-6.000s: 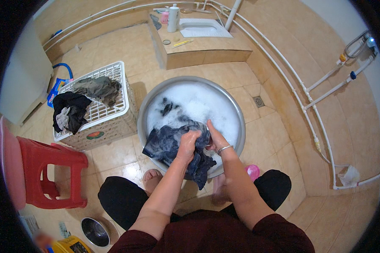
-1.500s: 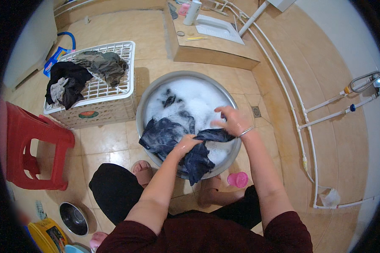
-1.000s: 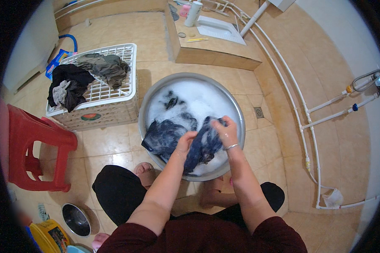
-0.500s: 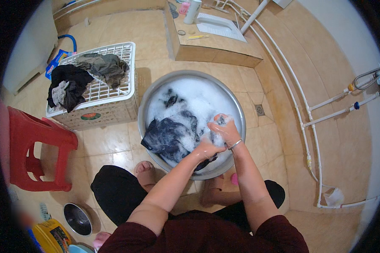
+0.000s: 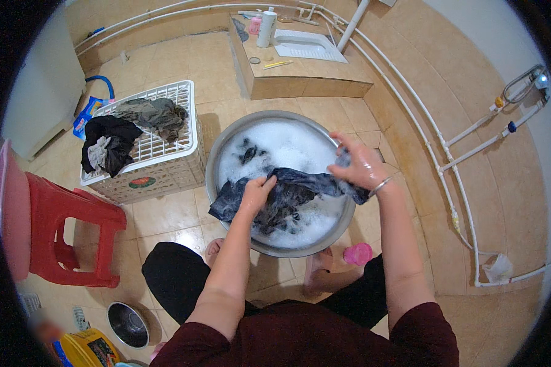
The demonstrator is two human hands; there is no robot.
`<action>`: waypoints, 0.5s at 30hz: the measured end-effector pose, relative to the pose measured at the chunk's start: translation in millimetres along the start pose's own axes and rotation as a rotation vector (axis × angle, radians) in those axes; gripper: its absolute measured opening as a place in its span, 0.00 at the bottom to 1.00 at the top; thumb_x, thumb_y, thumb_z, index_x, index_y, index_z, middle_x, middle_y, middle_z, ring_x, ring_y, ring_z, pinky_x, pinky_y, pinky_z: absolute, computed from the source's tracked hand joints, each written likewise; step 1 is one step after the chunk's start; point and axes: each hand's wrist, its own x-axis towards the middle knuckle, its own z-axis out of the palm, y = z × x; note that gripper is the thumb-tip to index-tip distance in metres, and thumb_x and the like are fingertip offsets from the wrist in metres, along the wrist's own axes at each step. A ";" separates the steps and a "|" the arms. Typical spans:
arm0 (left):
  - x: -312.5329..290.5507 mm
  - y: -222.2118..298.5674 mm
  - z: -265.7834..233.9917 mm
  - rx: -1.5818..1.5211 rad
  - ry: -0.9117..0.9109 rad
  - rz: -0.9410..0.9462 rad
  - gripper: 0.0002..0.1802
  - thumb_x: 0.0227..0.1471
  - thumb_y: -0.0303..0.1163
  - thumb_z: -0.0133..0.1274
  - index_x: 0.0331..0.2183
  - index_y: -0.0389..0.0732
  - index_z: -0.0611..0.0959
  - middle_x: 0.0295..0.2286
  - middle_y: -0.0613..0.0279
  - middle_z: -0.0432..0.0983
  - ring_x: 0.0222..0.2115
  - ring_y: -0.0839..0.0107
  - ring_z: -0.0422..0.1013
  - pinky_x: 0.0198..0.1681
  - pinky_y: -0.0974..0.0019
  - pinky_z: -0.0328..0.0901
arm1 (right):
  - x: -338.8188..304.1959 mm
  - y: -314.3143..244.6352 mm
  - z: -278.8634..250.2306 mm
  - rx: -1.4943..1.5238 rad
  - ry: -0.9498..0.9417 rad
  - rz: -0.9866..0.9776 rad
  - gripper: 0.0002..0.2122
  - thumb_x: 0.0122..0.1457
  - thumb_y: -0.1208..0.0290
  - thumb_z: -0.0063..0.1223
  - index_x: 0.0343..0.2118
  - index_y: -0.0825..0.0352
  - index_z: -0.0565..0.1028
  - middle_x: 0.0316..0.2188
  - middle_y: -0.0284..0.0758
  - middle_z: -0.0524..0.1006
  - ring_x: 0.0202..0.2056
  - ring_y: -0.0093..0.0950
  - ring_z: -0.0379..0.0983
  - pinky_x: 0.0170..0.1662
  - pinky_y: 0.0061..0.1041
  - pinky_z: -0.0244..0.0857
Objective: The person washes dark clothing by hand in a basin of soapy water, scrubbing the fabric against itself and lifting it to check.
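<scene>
A large grey metal basin (image 5: 211,165) full of white suds (image 5: 288,137) stands on the floor before me. My left hand (image 5: 258,194) is closed on a wet dark garment (image 5: 300,178), its fingers bunching the cloth above the suds. From there the garment stretches to the right, and its end lies below my right hand (image 5: 361,166). That hand is over the basin's right rim, wet, with fingers spread and curved and a bracelet at the wrist. Its palm side is partly hidden. More dark cloth (image 5: 226,199) lies in the basin to the left.
Left of the basin, a white crate (image 5: 159,180) bears dark clothes (image 5: 110,140). A red stool (image 5: 73,226) and a metal bowl (image 5: 128,324) are farther left. A pink cup (image 5: 358,254) sits near my foot. White pipes (image 5: 422,140) line the right wall; a squat toilet (image 5: 309,46) is behind.
My hands were together in the suds at the basin's right side. They have moved apart: the left up and leftward with the garment, the right up toward the rim. The view has shifted slightly.
</scene>
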 end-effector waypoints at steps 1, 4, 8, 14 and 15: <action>2.3 10.5 3.1 -0.102 -0.036 0.034 0.13 0.40 0.36 0.49 0.19 0.33 0.75 0.11 0.66 0.63 0.15 0.81 0.57 0.19 0.73 0.55 | -4.1 2.8 10.3 -0.088 -0.057 -0.017 0.29 0.34 0.63 0.56 0.44 0.59 0.60 0.31 0.42 0.70 0.35 0.34 0.67 0.37 0.27 0.61; -6.3 71.2 8.3 -0.226 -0.160 0.165 0.12 0.40 0.33 0.48 0.17 0.32 0.73 0.11 0.71 0.62 0.15 0.83 0.57 0.19 0.75 0.54 | -6.7 23.5 65.5 0.049 -0.191 -0.050 0.36 0.32 0.57 0.58 0.48 0.58 0.55 0.38 0.43 0.67 0.40 0.36 0.64 0.42 0.29 0.58; -16.1 109.1 2.7 -0.264 -0.203 0.275 0.07 0.39 0.28 0.47 0.19 0.33 0.74 0.15 0.71 0.65 0.18 0.84 0.59 0.20 0.78 0.55 | -4.0 -0.1 93.7 0.300 -0.130 0.149 0.23 0.32 0.56 0.57 0.32 0.63 0.70 0.29 0.42 0.72 0.35 0.37 0.67 0.39 0.29 0.60; -26.0 116.9 -31.8 -0.544 -0.172 0.359 0.10 0.39 0.25 0.51 0.30 0.34 0.74 0.26 0.64 0.70 0.29 0.78 0.65 0.34 0.77 0.60 | 20.9 4.3 59.7 0.484 0.397 0.150 0.15 0.33 0.65 0.58 0.27 0.65 0.72 0.23 0.39 0.73 0.26 0.33 0.69 0.30 0.25 0.61; -17.4 94.5 -39.9 -0.517 -0.128 0.291 0.06 0.38 0.26 0.52 0.25 0.36 0.75 0.23 0.63 0.71 0.25 0.77 0.66 0.30 0.76 0.61 | 27.1 11.5 56.2 0.495 0.481 0.068 0.14 0.34 0.67 0.58 0.26 0.66 0.72 0.23 0.39 0.73 0.25 0.29 0.69 0.30 0.23 0.61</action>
